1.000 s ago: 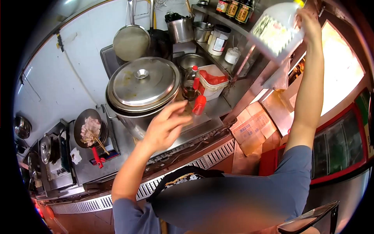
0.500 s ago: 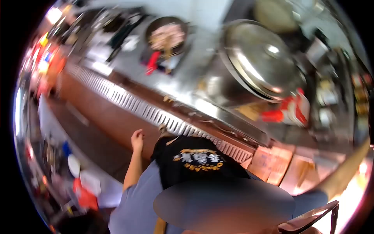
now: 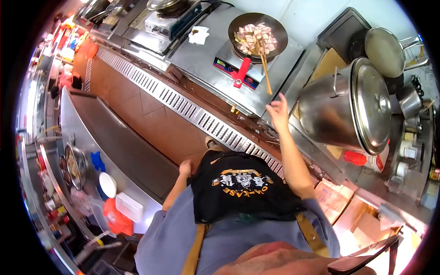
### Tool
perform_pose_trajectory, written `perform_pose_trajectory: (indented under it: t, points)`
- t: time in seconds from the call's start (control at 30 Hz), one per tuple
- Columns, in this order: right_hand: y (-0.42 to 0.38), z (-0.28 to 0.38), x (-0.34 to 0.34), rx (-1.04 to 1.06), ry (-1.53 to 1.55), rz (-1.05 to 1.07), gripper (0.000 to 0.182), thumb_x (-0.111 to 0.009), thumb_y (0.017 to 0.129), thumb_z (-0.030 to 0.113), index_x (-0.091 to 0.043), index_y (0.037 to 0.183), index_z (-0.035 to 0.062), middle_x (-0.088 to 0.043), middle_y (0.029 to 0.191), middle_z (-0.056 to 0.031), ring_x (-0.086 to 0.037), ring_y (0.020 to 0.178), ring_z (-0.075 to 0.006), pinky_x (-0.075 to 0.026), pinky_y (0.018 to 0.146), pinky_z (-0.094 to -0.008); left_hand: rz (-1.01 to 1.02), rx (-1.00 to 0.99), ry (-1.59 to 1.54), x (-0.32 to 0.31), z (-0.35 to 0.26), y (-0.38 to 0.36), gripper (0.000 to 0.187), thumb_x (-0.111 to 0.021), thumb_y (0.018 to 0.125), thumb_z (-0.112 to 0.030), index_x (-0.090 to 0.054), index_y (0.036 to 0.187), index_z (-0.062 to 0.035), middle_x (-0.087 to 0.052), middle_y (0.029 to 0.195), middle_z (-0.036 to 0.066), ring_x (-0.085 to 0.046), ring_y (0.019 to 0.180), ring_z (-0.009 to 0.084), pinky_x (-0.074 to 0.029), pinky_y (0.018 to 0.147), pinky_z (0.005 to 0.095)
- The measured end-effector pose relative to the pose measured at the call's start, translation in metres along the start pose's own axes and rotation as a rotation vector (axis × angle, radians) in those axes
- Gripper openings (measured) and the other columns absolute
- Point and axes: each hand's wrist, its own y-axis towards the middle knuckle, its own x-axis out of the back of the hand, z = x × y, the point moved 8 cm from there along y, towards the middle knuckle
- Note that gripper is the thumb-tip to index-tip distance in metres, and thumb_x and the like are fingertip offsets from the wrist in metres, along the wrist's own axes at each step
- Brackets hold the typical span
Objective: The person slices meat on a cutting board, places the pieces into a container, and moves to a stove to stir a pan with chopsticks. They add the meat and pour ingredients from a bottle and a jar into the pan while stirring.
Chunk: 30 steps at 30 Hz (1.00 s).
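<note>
Wooden chopsticks [image 3: 266, 75] in round black pan [image 3: 281, 34] | chunky meat [image 3: 250, 39] | right grip [image 3: 279, 113]: fingers spread | left grip [image 3: 184, 168]: can't tell

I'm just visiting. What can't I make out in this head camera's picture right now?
Inside the big pot: hidden by its lid, head view.
Cooker beneath the pan: partly covered by it, head view.
Chopsticks: far ends unclear among the meat, head view.
Left hand: palm turned away, head view.
</note>
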Motion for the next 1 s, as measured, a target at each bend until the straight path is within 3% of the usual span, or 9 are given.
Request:
perform_pose_trajectory:
  t: [0.1, 0.13, 0.2, 0.27, 0.33, 0.47, 0.6, 0.8, 1.0]
  points:
    - [0.052, 0.020, -0.048, 0.063, 0.024, -0.163, 0.066, -0.073, 0.082, 0.008, -0.040, 0.139, 0.0093, -0.055, 0.098, -0.0049, -0.057, 0.074, -0.0114, -0.049, 0.067, -0.0238, 0.114, -0.285, -0.052, -0.023, -0.148, 0.017, 0.025, -0.056, 0.093, -0.025, -0.066, 0.096, -0.0025, -0.063, 0.082, 0.005, -0.057, 0.069, 0.0147, -0.046, 0.060, 0.0300]
    - [0.073, 0.035, -0.057, 0.161, -0.034, -0.206, 0.056, -0.072, 0.083, 0.009, -0.047, 0.134, 0.0084, -0.056, 0.096, -0.0047, -0.058, 0.074, -0.0120, -0.049, 0.069, -0.0252, 0.186, -0.613, 0.107, -0.036, -0.185, 0.044, 0.025, -0.055, 0.094, -0.024, -0.065, 0.104, -0.0027, -0.062, 0.083, 0.005, -0.056, 0.069, 0.0137, -0.046, 0.061, 0.0293]
    - [0.109, 0.078, -0.064, 0.394, -0.021, -0.324, 0.031, -0.069, 0.086, 0.012, -0.060, 0.114, 0.0054, -0.059, 0.094, -0.0063, -0.060, 0.076, -0.0161, -0.049, 0.073, -0.0298, 0.433, -0.436, 0.092, -0.076, -0.266, 0.029, 0.036, -0.058, 0.092, -0.024, -0.059, 0.121, -0.0029, -0.063, 0.087, 0.003, -0.056, 0.075, 0.0117, -0.046, 0.066, 0.0249]
    - [0.127, 0.138, -0.056, 0.591, -0.387, -0.494, 0.017, -0.065, 0.089, 0.017, -0.064, 0.100, 0.0043, -0.063, 0.091, -0.0099, -0.063, 0.078, -0.0220, -0.049, 0.074, -0.0321, 0.499, -0.595, 0.051, -0.111, -0.355, -0.018, 0.050, -0.063, 0.089, -0.030, -0.053, 0.128, -0.0005, -0.063, 0.102, 0.008, -0.059, 0.090, 0.0134, -0.048, 0.072, 0.0264]
    - [0.143, 0.186, -0.044, 0.490, -0.636, -0.429, 0.019, -0.061, 0.092, 0.022, -0.066, 0.096, 0.0045, -0.065, 0.090, -0.0129, -0.065, 0.082, -0.0271, -0.049, 0.076, -0.0326, 0.628, -0.489, 0.008, -0.154, -0.399, -0.030, 0.058, -0.066, 0.088, -0.032, -0.047, 0.134, -0.0010, -0.060, 0.112, 0.010, -0.059, 0.096, 0.0165, -0.050, 0.077, 0.0296]
    - [0.103, 0.269, -0.027, 0.539, -0.489, -0.335, 0.019, -0.059, 0.094, 0.018, -0.068, 0.093, 0.0014, -0.068, 0.086, -0.0089, -0.064, 0.077, -0.0180, -0.049, 0.069, -0.0278, 0.608, -0.347, -0.137, -0.210, -0.433, -0.030, 0.069, -0.067, 0.088, -0.031, -0.035, 0.142, -0.0033, -0.058, 0.117, 0.011, -0.058, 0.101, 0.0206, -0.050, 0.083, 0.0375]
    - [0.098, 0.244, -0.034, 0.365, -0.423, -0.166, 0.015, -0.060, 0.093, 0.014, -0.069, 0.095, 0.0015, -0.066, 0.080, -0.0048, -0.062, 0.072, -0.0092, -0.049, 0.065, -0.0233, 0.688, -0.286, -0.285, -0.244, -0.428, -0.019, 0.039, -0.063, 0.091, -0.030, -0.053, 0.121, -0.0083, -0.062, 0.105, 0.008, -0.060, 0.094, 0.0205, -0.050, 0.081, 0.0385]
    - [0.089, 0.194, -0.041, 0.259, -0.387, -0.036, 0.015, -0.057, 0.091, 0.008, -0.068, 0.097, -0.0001, -0.069, 0.085, -0.0108, -0.067, 0.078, -0.0159, -0.052, 0.071, -0.0271, 0.650, -0.268, -0.395, -0.249, -0.430, -0.016, 0.022, -0.060, 0.095, -0.028, -0.058, 0.104, -0.0087, -0.062, 0.082, 0.003, -0.060, 0.068, 0.0130, -0.048, 0.061, 0.0250]
    - [0.114, 0.188, 0.035, 0.374, -0.465, -0.285, 0.014, -0.059, 0.091, 0.010, -0.068, 0.097, 0.0010, -0.069, 0.084, -0.0109, -0.068, 0.076, -0.0166, -0.052, 0.070, -0.0265, 0.503, -0.495, -0.269, -0.224, -0.450, -0.050, 0.022, -0.054, 0.098, -0.026, -0.058, 0.100, -0.0050, -0.057, 0.075, 0.001, -0.051, 0.059, 0.0088, -0.042, 0.053, 0.0236]
